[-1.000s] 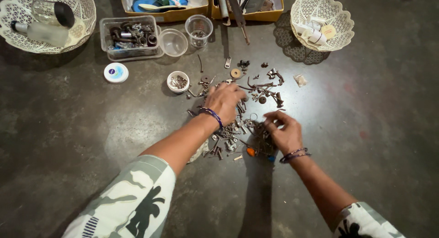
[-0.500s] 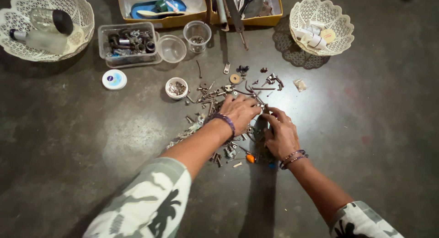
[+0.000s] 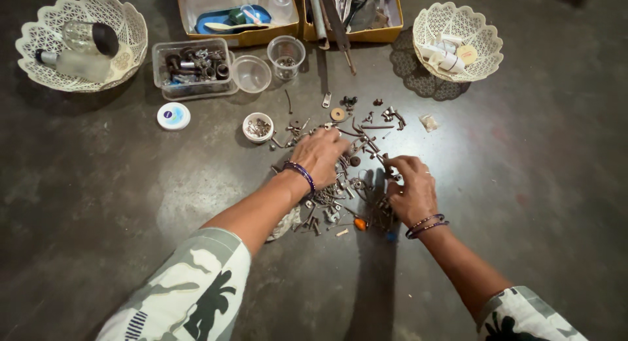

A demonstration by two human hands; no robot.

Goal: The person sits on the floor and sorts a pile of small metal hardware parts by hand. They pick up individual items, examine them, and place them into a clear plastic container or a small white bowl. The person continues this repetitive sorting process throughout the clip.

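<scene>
On the dark floor, both hands [image 3: 366, 171] lie curled, fingers down, in scattered screws [image 3: 366, 128] pointing every way.

The floor [image 3: 131, 203] looks like dark, mottled stone or concrete with a dull sheen. The scattered screws and bolts [image 3: 356, 158] are metal, mostly brown and tarnished, a few bright. Both lattice baskets [image 3: 458, 40] look like glossy cream plastic. The rectangular tub [image 3: 193, 69] and the round cups [image 3: 286, 53] are clear, smooth plastic. The small round tin [image 3: 173, 116] has a smooth white lid. The sleeves [image 3: 190, 295] are matt printed cloth.
</scene>
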